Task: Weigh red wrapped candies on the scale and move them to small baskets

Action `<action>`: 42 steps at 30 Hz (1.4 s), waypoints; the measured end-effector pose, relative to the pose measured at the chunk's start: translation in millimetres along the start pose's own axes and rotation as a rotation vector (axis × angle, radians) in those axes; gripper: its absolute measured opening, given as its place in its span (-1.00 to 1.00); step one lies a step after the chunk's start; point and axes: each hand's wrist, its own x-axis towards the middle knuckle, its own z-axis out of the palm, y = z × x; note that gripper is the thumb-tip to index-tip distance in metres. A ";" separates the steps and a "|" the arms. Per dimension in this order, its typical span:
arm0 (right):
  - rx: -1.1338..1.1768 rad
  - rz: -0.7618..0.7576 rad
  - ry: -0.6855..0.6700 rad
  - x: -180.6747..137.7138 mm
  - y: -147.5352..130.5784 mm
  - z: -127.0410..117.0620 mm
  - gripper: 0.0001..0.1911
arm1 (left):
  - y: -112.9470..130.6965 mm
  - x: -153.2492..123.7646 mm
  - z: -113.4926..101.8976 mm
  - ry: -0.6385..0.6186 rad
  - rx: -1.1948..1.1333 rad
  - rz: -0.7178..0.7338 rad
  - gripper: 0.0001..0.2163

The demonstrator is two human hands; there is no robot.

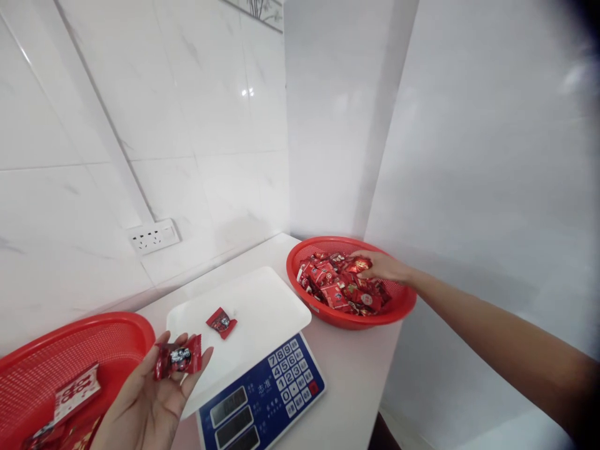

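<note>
My left hand (150,394) is palm up over the near left of the scale, a red wrapped candy (179,357) with a black and white print held on its fingers. A similar wrapped candy (221,323) lies on the white weighing tray (262,300). My right hand (382,267) reaches into the right red basket (349,324), which holds a heap of small red packets (335,294). Its fingers are closed on a shiny red and gold candy packet (360,265) at the top of the heap; the fingertips are partly hidden.
The scale's blue keypad panel (262,394) faces me on the white table (347,369). At left stands another red basket (126,322) with a white and red packet (77,394) inside. A wall socket (154,236) and walls bound the back and right.
</note>
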 end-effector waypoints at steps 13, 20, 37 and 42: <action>0.267 -0.085 0.017 -12.2 -63.6 16.8 -0.48 | -0.4 1.1 -8.8 -0.124 0.068 0.060 -0.75; 0.095 -0.383 -0.066 -25.0 -140.9 47.7 -0.43 | -1.4 -4.4 -7.0 -0.113 0.111 0.139 -0.73; -0.130 -0.439 -0.037 -13.2 -136.3 74.9 -0.22 | 0.8 -12.9 -7.3 -0.137 0.103 0.164 -0.76; -0.336 -0.334 0.068 -2.2 -108.1 42.0 -0.65 | 0.8 -10.4 -9.1 -0.050 0.119 0.154 -0.81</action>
